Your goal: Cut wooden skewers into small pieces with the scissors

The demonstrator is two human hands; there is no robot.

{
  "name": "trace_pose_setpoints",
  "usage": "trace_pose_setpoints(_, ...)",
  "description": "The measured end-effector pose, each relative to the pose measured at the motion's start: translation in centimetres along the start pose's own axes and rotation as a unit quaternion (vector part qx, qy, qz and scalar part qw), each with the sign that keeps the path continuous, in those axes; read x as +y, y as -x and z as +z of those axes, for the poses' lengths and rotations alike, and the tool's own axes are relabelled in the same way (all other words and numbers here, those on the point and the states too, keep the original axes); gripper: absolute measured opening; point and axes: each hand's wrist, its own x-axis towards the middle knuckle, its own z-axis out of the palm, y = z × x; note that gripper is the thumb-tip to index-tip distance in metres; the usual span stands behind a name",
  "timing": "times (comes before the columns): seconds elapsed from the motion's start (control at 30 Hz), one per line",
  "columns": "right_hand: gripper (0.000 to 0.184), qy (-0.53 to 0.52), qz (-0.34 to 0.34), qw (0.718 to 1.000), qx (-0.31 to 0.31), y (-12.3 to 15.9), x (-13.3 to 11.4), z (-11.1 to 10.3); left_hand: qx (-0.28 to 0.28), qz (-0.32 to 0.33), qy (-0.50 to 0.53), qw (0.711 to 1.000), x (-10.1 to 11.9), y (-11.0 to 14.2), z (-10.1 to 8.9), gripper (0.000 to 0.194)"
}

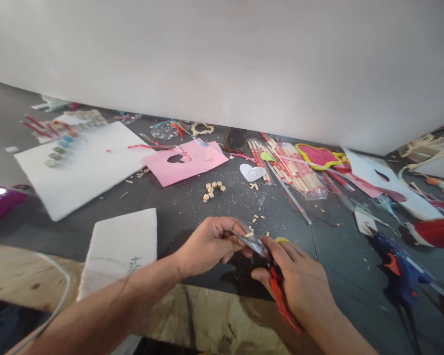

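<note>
My right hand [299, 271] is closed around red-handled scissors [281, 301], with their metal blades [257, 245] pointing up and to the left. My left hand [212, 244] is closed in a pinch at the blade tips; what its fingers hold is mostly hidden. A short pale stick piece [249, 234] shows beside the blades. Just beyond the hands, several cut pale bits [257, 217] are scattered on the dark table [177, 212]. Farther off lies a curved cluster of small pale wooden pieces [213, 188], near a white paper heart [251, 172].
A white board [85, 172] and a folded white sheet [122, 241] lie on the left. Pink paper [187, 162], a phone [235, 140] and packs of chopsticks [299, 170] are toward the back. A blue glue gun [401, 266] rests at right.
</note>
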Motion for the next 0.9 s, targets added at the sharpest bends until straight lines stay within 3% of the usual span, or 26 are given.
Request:
trace_pose_setpoints(0.27, 0.038, 0.011, 0.017, 1.000, 0.014, 0.16, -0.16, -0.20, 0.006, 0.013, -0.013, 1.000, -0.45, -0.23, 0.07, 0.021)
trace_pose_setpoints(0.5, 0.054, 0.011, 0.024, 0.999, -0.021, -0.12, -0.22, -0.10, 0.049, 0.041, -0.015, 0.998, -0.24, -0.24, -0.08, 0.014)
trace_pose_setpoints(0.9, 0.060, 0.009, 0.005, 1.000, -0.006, -0.14, 0.00, 0.02, 0.010, -0.014, -0.010, 1.000, -0.11, -0.08, -0.15, 0.012)
